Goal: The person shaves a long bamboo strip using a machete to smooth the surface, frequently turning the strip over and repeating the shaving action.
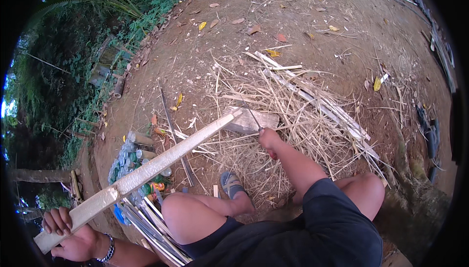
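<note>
My left hand [78, 241] is wrapped round the near end of a long, pale bamboo slat [149, 169] at the lower left. The slat slants up to the right, and its far tip lies over a wooden block [266, 119] on the ground. In my right hand [268, 142] is the handle of a knife [253, 115]. Its thin dark blade points up and left, close by the slat's far tip; whether the two touch I cannot tell. Thin shavings and strips [298, 135] spread around the block.
Long split pieces [317, 103] lie to the right of the shavings. Plastic bottles [128, 162] are heaped on the left, beside a bundle of strips [154, 230] near my knee. A dark strip [173, 132] lies on the dirt ground. Green plants [73, 61] border the left side.
</note>
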The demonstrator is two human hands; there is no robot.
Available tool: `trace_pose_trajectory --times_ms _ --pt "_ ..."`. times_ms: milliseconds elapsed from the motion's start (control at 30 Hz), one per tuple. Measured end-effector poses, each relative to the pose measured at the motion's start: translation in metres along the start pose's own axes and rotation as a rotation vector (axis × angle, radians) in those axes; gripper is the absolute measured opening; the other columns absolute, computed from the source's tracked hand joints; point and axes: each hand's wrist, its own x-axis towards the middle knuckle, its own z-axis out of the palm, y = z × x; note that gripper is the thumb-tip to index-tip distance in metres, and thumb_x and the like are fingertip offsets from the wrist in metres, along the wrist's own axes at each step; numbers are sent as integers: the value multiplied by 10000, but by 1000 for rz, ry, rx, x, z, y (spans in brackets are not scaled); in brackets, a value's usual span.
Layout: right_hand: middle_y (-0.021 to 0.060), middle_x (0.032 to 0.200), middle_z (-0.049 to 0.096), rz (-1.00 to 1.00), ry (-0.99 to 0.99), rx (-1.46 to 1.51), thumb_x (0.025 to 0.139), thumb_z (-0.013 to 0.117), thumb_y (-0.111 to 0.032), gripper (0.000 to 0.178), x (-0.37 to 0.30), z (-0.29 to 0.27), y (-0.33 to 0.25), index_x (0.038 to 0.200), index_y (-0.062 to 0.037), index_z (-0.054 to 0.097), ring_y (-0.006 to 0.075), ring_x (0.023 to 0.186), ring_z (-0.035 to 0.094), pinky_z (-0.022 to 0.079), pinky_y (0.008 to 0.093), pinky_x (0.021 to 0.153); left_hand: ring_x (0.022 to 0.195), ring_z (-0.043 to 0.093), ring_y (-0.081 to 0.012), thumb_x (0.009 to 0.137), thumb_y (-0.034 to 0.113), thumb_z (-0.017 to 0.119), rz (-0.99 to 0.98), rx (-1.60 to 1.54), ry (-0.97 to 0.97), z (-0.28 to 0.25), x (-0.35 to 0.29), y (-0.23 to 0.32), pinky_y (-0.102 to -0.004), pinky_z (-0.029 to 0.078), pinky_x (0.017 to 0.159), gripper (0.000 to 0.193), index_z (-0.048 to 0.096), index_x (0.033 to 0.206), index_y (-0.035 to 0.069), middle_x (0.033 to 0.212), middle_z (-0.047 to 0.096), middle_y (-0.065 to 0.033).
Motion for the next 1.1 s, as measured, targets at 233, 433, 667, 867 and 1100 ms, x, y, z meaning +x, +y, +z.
trace_pose_trajectory --times_ms 233,433,667,867,1100 --pt "271 965 651 -165 45 123 932 519 -215 290 -109 34 -54 1110 10 558 425 917 642 502 481 819 591 350 -132 842 830 293 235 28 22 1 -25 -10 -268 317 562 831 458 897 18 712 367 -33" --pt "192 799 649 -713 -157 25 847 573 -150 231 -234 18 -147 1064 -75 544 415 759 644 517 494 680 561 343 -121 842 814 358 242 -43 92 -1 -46 -3 -255 295 528 790 480 885 35 671 368 -14" --pt "173 783 651 -747 -75 -49 812 595 -152 304 -225 32 -130 1107 -98 546 390 734 647 505 497 651 556 344 -113 876 711 478 219 -4 187 8 -50 -4 -253 298 524 655 473 900 56 675 371 -3" --pt "232 790 642 -799 -154 9 874 555 -152 213 -285 25 -169 1030 -18 502 415 775 644 498 516 687 566 350 -105 839 665 598 254 -6 214 13 -64 4 -252 297 532 607 470 895 75 683 374 4" --pt "213 802 649 -504 -31 -146 917 543 -174 186 -226 15 -125 1042 -37 537 393 811 653 499 512 721 543 328 -97 831 685 596 262 83 320 17 -60 -3 -247 285 519 622 457 880 81 668 351 13"
